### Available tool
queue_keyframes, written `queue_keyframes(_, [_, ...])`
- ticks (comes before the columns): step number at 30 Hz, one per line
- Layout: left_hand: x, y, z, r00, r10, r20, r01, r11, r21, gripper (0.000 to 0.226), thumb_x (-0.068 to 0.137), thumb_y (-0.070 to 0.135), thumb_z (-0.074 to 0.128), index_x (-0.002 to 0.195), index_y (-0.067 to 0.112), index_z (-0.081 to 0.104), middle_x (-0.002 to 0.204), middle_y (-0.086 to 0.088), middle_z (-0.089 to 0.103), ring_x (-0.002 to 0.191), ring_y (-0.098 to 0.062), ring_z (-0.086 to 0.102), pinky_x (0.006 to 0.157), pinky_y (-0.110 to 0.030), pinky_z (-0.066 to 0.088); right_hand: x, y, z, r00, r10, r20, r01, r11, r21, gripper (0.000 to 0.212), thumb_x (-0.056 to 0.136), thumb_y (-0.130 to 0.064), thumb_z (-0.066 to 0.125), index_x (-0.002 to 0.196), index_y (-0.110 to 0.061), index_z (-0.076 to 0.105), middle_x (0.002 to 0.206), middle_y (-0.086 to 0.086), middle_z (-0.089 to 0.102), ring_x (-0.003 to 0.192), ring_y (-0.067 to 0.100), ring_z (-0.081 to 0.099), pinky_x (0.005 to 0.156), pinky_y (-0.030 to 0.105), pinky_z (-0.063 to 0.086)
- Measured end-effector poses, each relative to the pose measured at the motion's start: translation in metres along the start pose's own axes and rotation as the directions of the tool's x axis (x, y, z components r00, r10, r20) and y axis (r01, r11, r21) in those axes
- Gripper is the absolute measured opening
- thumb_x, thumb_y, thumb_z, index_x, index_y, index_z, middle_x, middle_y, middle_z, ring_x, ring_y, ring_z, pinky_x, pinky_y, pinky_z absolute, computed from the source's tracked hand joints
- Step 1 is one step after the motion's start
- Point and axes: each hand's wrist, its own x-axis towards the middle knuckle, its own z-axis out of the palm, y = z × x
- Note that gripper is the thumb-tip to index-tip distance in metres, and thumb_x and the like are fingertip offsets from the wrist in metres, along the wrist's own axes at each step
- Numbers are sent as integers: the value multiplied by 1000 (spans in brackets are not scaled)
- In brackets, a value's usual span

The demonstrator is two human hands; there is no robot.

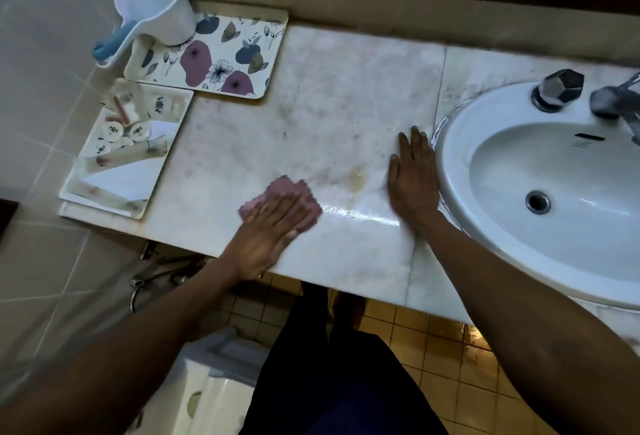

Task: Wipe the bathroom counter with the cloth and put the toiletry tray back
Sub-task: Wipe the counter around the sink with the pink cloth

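A pink cloth lies on the pale marble counter near its front edge. My left hand presses flat on the cloth with straight fingers. My right hand rests flat on the counter beside the sink, holding nothing. A wet streak and a yellowish stain show between my hands. A white toiletry tray with small jars and tubes sits at the counter's left end. A flowered tray lies behind it at the back left.
A white plastic scoop stands on the flowered tray's far corner. A white sink with a dark faceted tap knob fills the right side. A tiled wall borders the left. Below the counter are yellow floor tiles and a white toilet.
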Motion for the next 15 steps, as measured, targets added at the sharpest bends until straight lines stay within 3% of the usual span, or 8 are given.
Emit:
queue_keyframes(3, [22, -28, -12, 983, -175, -47, 174, 984, -35, 54, 108, 42, 16, 161, 33, 13, 171, 4, 2, 158, -18, -4, 125, -57, 10, -1, -1, 0, 1000, 4, -12, -4, 1000, -9, 50, 105, -26, 27, 152, -10, 32, 163, 14, 22, 151, 28, 19, 124, 39, 13])
queue_keyframes(6, [86, -12, -21, 915, -390, -109, 371, 915, -158, 55, 106, 35, 16, 160, 32, 20, 170, 2, 9, 157, -20, -1, 125, -57, 2, 0, -1, -1, 1000, 8, -4, -8, 1000, -1, 50, 105, -26, 26, 152, -10, 32, 163, 14, 21, 151, 27, 18, 124, 38, 12])
queue_keyframes(10, [147, 40, -20, 967, -217, -135, 173, 943, -283, 51, 107, 25, 23, 155, 23, 39, 164, -3, 34, 155, -26, 22, 123, -60, 12, 1, 1, -2, 1000, 5, -8, -4, 999, 51, 49, 104, -25, 30, 151, -10, 35, 162, 13, 23, 151, 27, 19, 124, 38, 12])
queue_keyframes(13, [129, 82, -11, 998, -29, -52, 12, 957, -290, 50, 109, 31, 23, 159, 31, 24, 169, 2, 17, 158, -19, 7, 126, -53, 5, 1, 4, -3, 1000, -9, -2, 9, 991, 134, 48, 104, -21, 33, 149, -8, 38, 161, 14, 26, 151, 28, 20, 124, 37, 12])
queue_keyframes(15, [87, 79, 3, 993, 115, -16, -116, 982, -150, 51, 110, 33, 24, 161, 31, 18, 171, 3, 6, 158, -17, -1, 127, -49, 4, 1, 6, -5, 1000, -16, 2, 15, 986, 164, 47, 103, -20, 33, 149, -8, 39, 161, 14, 26, 151, 28, 20, 124, 37, 12])
